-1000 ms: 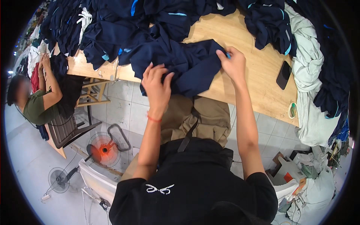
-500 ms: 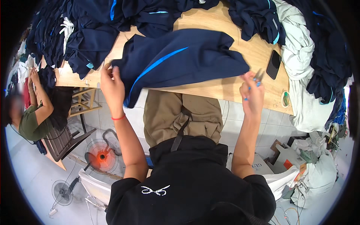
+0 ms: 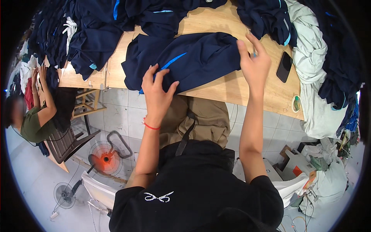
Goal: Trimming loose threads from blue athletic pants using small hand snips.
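Navy garment point(image 3: 208, 44): laid along the worktop's point(image 3: 270, 94) near edge, apparently for easy reach.
Left hand point(image 3: 157, 92): grip spread over the garment's near side, perhaps to steady it.
Right hand point(image 3: 255, 71): placed at the garment's right end, thumb and forefinger parted; whether a small blue item point(image 3: 254, 54) is gripped cannot be told.
Phone point(image 3: 284, 67): set near the right edge, presumably out of the way.

A black T-shirt point(image 3: 208, 193) covers the torso, its short sleeves point(image 3: 264, 187) plain and loose. A small white motif point(image 3: 157, 197), looped like a bow, marks the cloth. Below come baggy khaki-brown trousers point(image 3: 212, 123), crossed by a narrow black strap point(image 3: 187, 136). The left hand point(image 3: 158, 94) has a thin red cord bracelet point(image 3: 151, 125) at its wrist.
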`<state>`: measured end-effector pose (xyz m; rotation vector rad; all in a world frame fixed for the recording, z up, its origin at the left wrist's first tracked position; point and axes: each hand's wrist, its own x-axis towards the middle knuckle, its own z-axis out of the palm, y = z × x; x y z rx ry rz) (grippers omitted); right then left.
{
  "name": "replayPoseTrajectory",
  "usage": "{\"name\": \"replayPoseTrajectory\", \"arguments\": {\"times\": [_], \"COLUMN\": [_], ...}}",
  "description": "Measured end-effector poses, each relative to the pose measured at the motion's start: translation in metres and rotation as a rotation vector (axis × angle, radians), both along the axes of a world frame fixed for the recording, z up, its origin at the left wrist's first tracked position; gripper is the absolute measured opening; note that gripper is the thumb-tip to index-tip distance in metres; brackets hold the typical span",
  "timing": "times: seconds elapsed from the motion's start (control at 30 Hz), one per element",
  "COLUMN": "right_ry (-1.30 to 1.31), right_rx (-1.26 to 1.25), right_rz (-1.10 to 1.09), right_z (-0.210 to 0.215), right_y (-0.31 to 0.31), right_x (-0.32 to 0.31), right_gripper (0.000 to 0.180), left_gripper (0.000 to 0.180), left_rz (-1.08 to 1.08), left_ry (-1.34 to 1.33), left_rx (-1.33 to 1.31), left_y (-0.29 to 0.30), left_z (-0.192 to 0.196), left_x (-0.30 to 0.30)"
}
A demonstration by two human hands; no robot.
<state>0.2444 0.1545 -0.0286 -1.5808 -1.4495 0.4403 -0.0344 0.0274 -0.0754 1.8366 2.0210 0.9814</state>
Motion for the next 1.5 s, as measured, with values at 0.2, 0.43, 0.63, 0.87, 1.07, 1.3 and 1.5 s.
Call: {"name": "replayPoseTrajectory", "arguments": {"times": [0.2, 0.43, 0.63, 0.87, 1.07, 1.3, 1.5], "right_ry": [-0.245, 0.432, 1.073, 1.293, 1.266, 1.151, 1.136], "right_rx": [-0.221, -0.325, -0.294, -0.237, -0.206, -0.218, -0.212], "right_rz": [0.334, 0.134, 0.022, 0.141, 0.336, 0.387, 0.419], "right_z": [-0.031, -0.041, -0.019, -0.001, 0.004, 0.016, 0.022], "right_y": [0.021, -0.057, -0.099, -0.104, -0.108, -0.117, -0.119], "right_x": [0.024, 0.066, 0.037, 0.017, 0.016, 0.006, -0.009], "right_gripper": [0.036, 0.013, 0.017, 0.023, 0.026, 0.028, 0.030], "left_gripper": [0.018, 0.016, 0.017, 0.015, 0.016, 0.016, 0.018], "left_rz": [0.010, 0.159, 0.175, -0.061, -0.118, -0.199, -0.338], "left_ry": [0.009, -0.243, -0.120, 0.000, 0.017, -0.604, -0.514], "left_rx": [-0.042, 0.259, 0.211, -0.107, -0.141, 0.058, 0.210], "left_y": [-0.004, -0.009, -0.014, -0.031, -0.032, -0.014, 0.002], "left_z": [-0.021, 0.015, 0.010, 0.015, 0.026, 0.075, 0.077], "left_x": [-0.013, -0.031, -0.051, -0.055, -0.044, 0.020, 0.072]}}
